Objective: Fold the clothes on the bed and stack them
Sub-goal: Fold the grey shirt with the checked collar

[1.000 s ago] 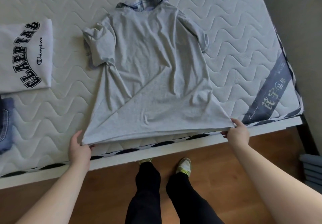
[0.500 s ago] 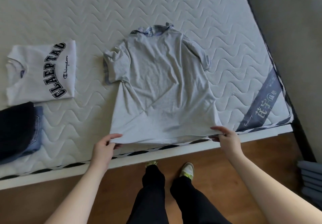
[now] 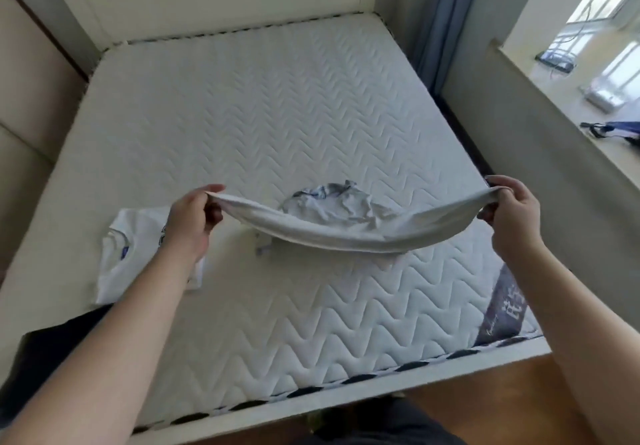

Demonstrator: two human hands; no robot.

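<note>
Fingers of my left hand (image 3: 192,223) and right hand (image 3: 512,216) pinched the hem of the grey T-shirt (image 3: 346,233), lifted above the mattress (image 3: 277,115), collar end resting there, folded white T-shirt (image 3: 128,257) at left.

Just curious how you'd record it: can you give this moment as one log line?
step: folding | left hand: pinches hem | right hand: pinches hem | light grey cotton T-shirt: hem lifted above white quilted mattress
</note>
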